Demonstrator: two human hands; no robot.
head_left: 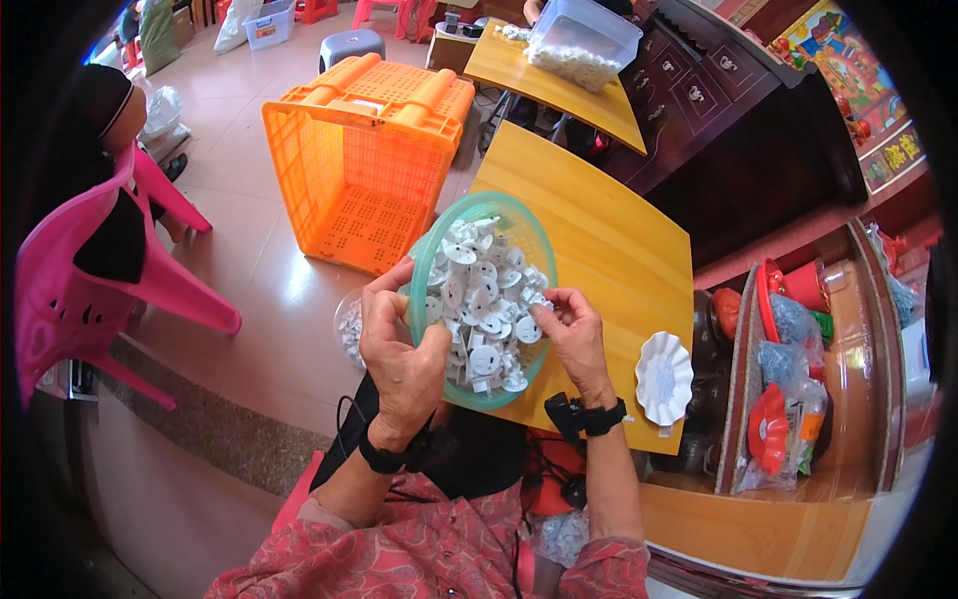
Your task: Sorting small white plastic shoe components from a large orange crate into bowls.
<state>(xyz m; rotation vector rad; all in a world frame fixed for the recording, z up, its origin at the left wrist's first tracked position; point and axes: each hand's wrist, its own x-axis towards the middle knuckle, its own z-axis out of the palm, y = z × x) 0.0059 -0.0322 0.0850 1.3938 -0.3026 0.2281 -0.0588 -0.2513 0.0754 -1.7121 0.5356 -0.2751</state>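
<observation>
Over the wooden bench (609, 250), the left hand (399, 354) grips the green bowl (519, 225) by its rim, while the right hand (571, 334) pinches a white plastic piece (529, 329) just above the bowl's heap.

1. Left hand (399, 364): bare, no glove or ring visible.
2. Right hand (577, 339): bare likewise.
3. Left wristband (384, 461): black strap with a small black unit on its inner side; a thin dark cable trails from it.
4. Right wristband (603, 417): black strap, with a black block-shaped unit towards the body.
5. Sleeves (419, 554): red-pink fabric with a pale floral print, pushed up the forearms.
</observation>
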